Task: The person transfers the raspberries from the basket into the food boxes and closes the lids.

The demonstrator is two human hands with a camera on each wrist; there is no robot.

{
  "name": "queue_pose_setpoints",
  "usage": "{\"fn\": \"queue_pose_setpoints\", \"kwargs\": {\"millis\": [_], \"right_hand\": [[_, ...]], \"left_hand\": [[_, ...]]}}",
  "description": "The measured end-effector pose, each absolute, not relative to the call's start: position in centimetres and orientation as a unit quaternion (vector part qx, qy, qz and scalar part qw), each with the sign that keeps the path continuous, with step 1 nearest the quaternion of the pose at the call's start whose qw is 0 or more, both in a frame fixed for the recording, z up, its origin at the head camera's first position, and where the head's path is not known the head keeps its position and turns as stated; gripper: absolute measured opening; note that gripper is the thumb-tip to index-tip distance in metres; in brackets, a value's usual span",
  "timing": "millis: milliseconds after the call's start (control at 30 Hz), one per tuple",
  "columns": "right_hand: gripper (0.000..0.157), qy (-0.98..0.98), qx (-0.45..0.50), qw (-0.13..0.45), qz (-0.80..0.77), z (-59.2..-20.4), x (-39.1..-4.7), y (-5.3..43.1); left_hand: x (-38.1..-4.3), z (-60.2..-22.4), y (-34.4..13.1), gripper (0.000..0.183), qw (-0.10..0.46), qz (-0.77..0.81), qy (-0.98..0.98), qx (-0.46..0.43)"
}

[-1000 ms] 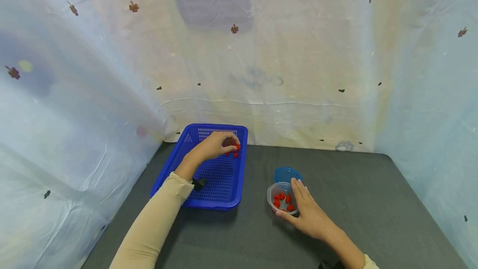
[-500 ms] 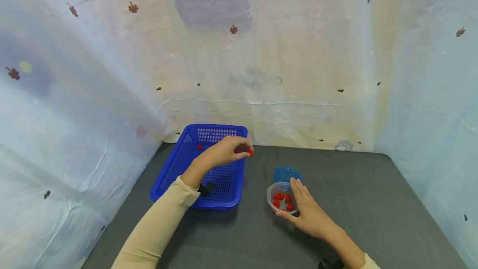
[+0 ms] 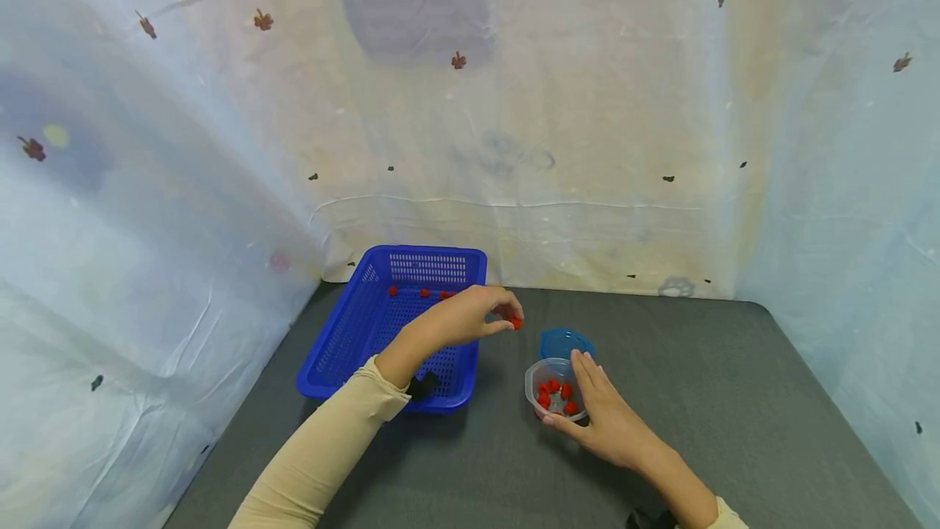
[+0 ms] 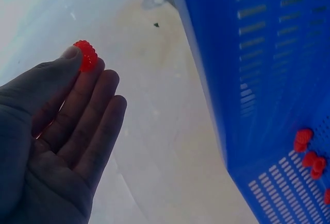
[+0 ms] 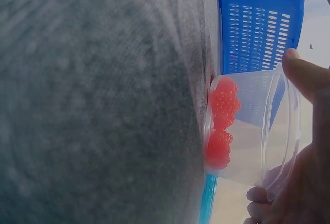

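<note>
My left hand (image 3: 473, 315) pinches a red raspberry (image 4: 87, 56) between thumb and fingertip, just past the right side of the blue basket (image 3: 345, 341). Its other fingers lie nearly straight in the left wrist view. My right hand (image 3: 613, 423) grips the rim of a clear plastic tub (image 3: 538, 380), thumb at the near side and fingers at the far side. Several raspberries (image 5: 224, 103) lie on the bottom of the tub, which stands upright on the dark table. More raspberries (image 4: 304, 137) rest inside the basket along its far end.
A blue lid (image 3: 565, 341) lies on the grey table (image 3: 705, 382) right behind the tub. Patterned sheeting (image 3: 558, 104) hangs behind the table and along both sides. The basket's raised walls stand left of the tub.
My left hand has moved right and toward me, out of the basket with the raspberry, uncovering other raspberries at the basket's far end. The right hand and tub have stayed in place.
</note>
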State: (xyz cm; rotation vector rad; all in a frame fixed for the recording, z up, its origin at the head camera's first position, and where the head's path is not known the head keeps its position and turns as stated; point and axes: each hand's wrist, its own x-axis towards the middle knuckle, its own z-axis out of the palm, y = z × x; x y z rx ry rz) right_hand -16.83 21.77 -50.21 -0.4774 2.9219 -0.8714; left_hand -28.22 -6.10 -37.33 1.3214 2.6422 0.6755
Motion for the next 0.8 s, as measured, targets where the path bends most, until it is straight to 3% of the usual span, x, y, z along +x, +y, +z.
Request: {"fn": "queue_pose_setpoints", "kwargs": {"millis": [800], "right_hand": [[0.119, 0.942, -0.162, 0.033, -0.292, -50.3, -16.9, 21.8]], "left_hand": [[-25.2, -38.0, -2.0, 0.014, 0.071, 0.197, 0.842, 0.498]]}}
